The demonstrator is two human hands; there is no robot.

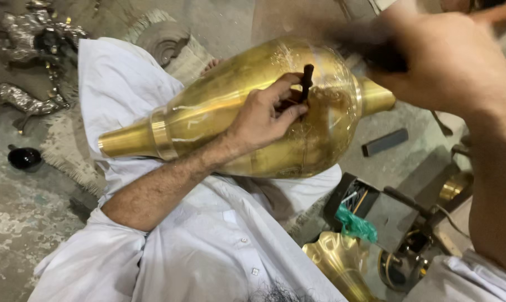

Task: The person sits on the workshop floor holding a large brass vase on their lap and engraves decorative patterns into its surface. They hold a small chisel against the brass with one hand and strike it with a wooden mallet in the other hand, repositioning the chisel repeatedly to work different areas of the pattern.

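Vase: a large brass vase [253, 112] lies on its side across the person's lap, on white cloth [208, 240], its narrow foot toward the left and its short neck toward the right.
Left hand: the left hand [267, 114] rests on the vase's belly with its fingers curled round a thin dark punch [307, 84], holding it upright with the tip against the metal.
Right hand: the right hand [443, 59] is raised above the neck end, closed round a dark tool [370, 50] that is too blurred to name for certain; it looks like a hammer.
Progress: fine scratched or engraved lines show on the wide part near the punch, while the tapered part toward the foot looks plain and smooth, so I judge the surface work only partly done, with much of the body left.
Nearby on the right: a dark flat bar [385, 142] on the floor, a box of small tools with a green scrap [356, 223], and another brass piece [339, 263] below.
Nearby on the left: silvery ornate metal pieces [24, 39] and a small black bowl [24, 157] on the concrete floor.
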